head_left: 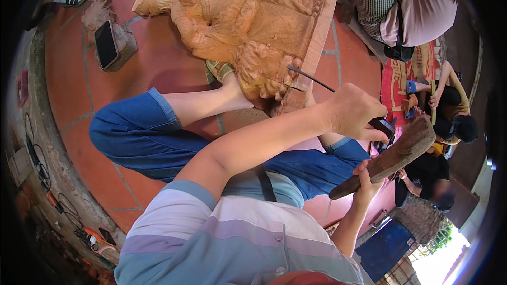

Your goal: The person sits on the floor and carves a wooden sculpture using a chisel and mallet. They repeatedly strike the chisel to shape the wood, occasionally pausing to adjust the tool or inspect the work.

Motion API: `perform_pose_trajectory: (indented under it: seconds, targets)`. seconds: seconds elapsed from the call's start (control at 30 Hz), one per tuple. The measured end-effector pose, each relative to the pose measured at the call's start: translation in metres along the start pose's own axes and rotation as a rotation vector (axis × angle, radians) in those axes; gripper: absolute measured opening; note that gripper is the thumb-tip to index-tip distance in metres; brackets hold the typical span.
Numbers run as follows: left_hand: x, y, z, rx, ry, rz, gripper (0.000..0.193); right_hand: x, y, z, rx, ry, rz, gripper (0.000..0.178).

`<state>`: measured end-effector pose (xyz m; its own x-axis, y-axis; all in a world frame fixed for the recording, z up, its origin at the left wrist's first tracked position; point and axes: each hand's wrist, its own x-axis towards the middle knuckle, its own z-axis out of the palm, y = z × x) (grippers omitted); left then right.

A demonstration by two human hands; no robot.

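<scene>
A carved wooden statue (248, 26) lies on its side across the tiled floor, its flat base (320, 29) toward the right. My left hand (353, 112) is wrapped round the handle of a chisel (317, 81). The thin dark shaft of that tool points up and left, its tip at the carved edge beside the base. In my right hand (365, 183) is a worn, flat wooden mallet (401, 153), tilted up to the right. Its upper end is close to the chisel's handle end, and whether they touch I cannot tell. My bare feet and shins are beside the statue's near side.
A phone (106, 45) leans on a wood block (124, 42) at the left. Cables and an orange-handled tool (95, 235) lie along the left edge. Another person sits at the upper right (401, 5); several people work on a red mat (395, 82) at the right.
</scene>
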<state>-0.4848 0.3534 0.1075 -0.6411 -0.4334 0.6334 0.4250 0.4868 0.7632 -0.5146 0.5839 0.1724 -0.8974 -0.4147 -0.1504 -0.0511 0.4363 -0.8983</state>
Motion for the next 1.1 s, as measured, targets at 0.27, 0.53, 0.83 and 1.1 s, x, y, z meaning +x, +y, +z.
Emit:
perform_pose_trajectory:
  seconds: [0.27, 0.53, 0.83, 1.1]
  targets:
    - [0.005, -0.006, 0.012, 0.069, 0.08, -0.067, 0.044, 0.008, 0.012, 0.0, -0.134, 0.036, 0.015, 0.044]
    - [0.013, -0.004, -0.003, -0.018, 0.081, -0.15, 0.042, 0.017, 0.009, 0.005, -0.24, 0.05, -0.068, 0.04]
    - [0.013, -0.009, -0.016, -0.043, 0.189, -0.126, 0.042, 0.033, -0.035, 0.01, -0.352, 0.066, -0.194, 0.043]
    - [0.012, 0.003, -0.039, -0.104, 0.225, -0.042, 0.04, 0.028, -0.047, 0.006, -0.166, 0.071, -0.238, 0.048]
